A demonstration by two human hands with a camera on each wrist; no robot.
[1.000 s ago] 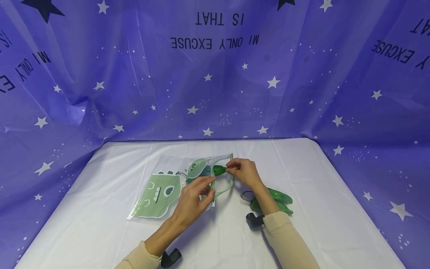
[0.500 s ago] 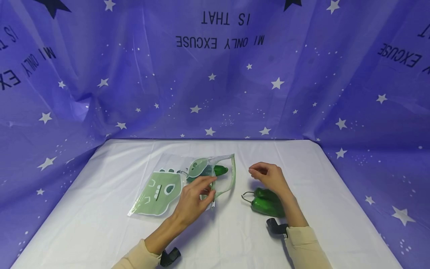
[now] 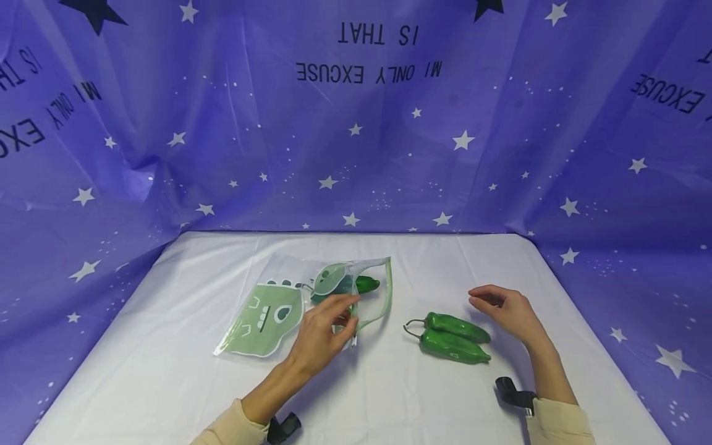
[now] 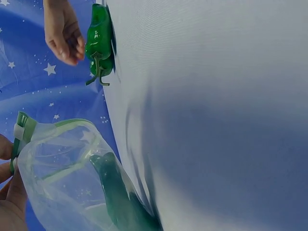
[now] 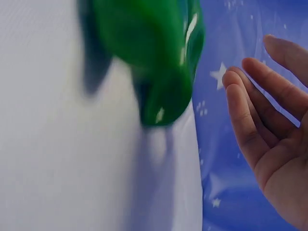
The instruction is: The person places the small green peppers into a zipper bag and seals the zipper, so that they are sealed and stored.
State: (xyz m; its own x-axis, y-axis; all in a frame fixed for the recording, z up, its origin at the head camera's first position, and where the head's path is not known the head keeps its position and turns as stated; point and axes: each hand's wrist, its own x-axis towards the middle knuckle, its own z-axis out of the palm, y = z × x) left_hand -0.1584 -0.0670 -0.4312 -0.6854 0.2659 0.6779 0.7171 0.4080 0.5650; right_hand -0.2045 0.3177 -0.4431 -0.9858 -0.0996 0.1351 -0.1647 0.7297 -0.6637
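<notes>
My left hand pinches the green zip edge of a clear bag printed with a green cartoon dinosaur, holding its mouth apart. A green chili pepper lies inside, its tip towards the opening; the left wrist view shows this bagged pepper through the plastic. Two more green peppers lie side by side on the table, curved stems pointing left. To their right hovers my right hand, fingers loosely bent and nothing in them. In the right wrist view, the pepper tips hang blurred beside my fingers.
A white cloth covers the table. Behind and at both sides hangs a purple curtain with stars and upside-down lettering. Black wrist mounts show at both sleeves.
My right hand has let go of the pepper in the bag and moved right, past the two loose peppers, uncovering them. My left hand has stayed at the bag's mouth.
</notes>
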